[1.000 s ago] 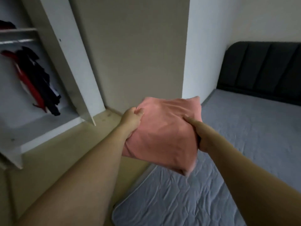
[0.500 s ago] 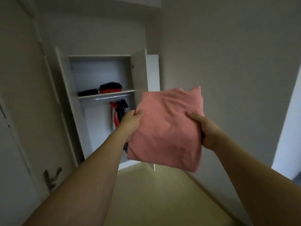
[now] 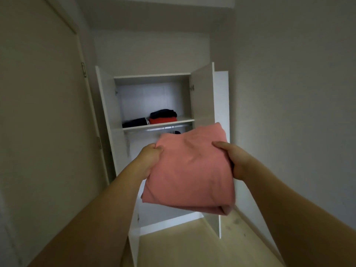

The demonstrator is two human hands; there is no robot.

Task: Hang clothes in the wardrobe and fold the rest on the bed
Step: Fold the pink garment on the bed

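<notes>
We face a white wardrobe (image 3: pixel 154 78) set into the end of a narrow room, with a plain wall (image 3: pixel 298 93) running along our right side and a closed door (image 3: pixel 38 112) on our left. Both wardrobe doors stand open: the left door (image 3: pixel 107 105) swings out towards us and the right door (image 3: pixel 202 97) opens against the wall. A pale floor (image 3: pixel 183 247) runs from below us up to the wardrobe's base.

In front of the wardrobe's lower part we hold a folded pink garment (image 3: pixel 190 170) up in the air, roughly flat and tilted towards us, with its folded edge hanging at the lower right. It covers most of the space under the shelf.

Our left hand (image 3: pixel 149 158) grips the garment's left edge, thumb on top and fingers curled underneath. Our right hand (image 3: pixel 234 160) grips the right edge the same way, its thumb lying across the top of the cloth.

Inside the wardrobe, a shelf (image 3: pixel 158 125) crosses at mid height, above the garment. On it lie a red folded garment (image 3: pixel 162 120) with a dark folded garment (image 3: pixel 163 113) stacked on top, and just to their left another dark folded piece (image 3: pixel 134 122). A metal rail (image 3: pixel 154 130) runs just under the shelf, and a bit of dark clothing (image 3: pixel 176 132) shows below it, right above the pink garment's top edge.
</notes>
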